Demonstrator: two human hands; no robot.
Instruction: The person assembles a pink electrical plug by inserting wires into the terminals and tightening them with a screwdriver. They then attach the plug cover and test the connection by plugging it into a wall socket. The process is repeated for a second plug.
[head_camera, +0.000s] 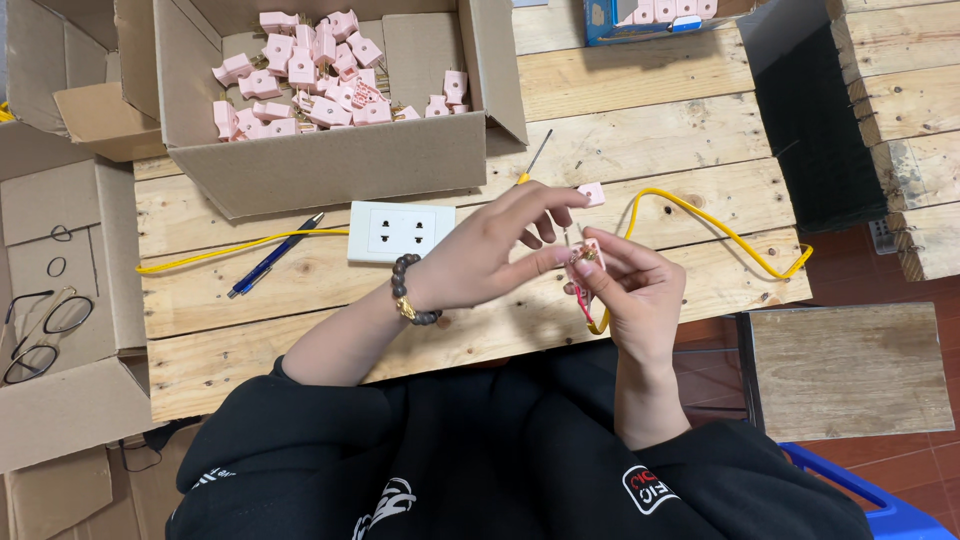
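Observation:
My right hand (632, 285) pinches a small pink plug part (590, 252) with brass pins, joined to the end of a yellow cable (700, 215) whose red inner wire hangs below the fingers. My left hand (490, 250), with a dark bead bracelet at the wrist, reaches across and touches the same part with thumb and fingertips. Another pink plug half (592, 194) lies on the wooden table (640, 140) just beyond the hands. A thin screwdriver with a yellow handle (533, 163) lies past my left fingers.
An open cardboard box (330, 165) holds several pink plug parts. A white double socket (401, 231) on a yellow lead and a blue pen (272, 257) lie left of the hands. Flattened cardboard with glasses (45, 335) is at far left; a wooden stool (850, 370) stands right.

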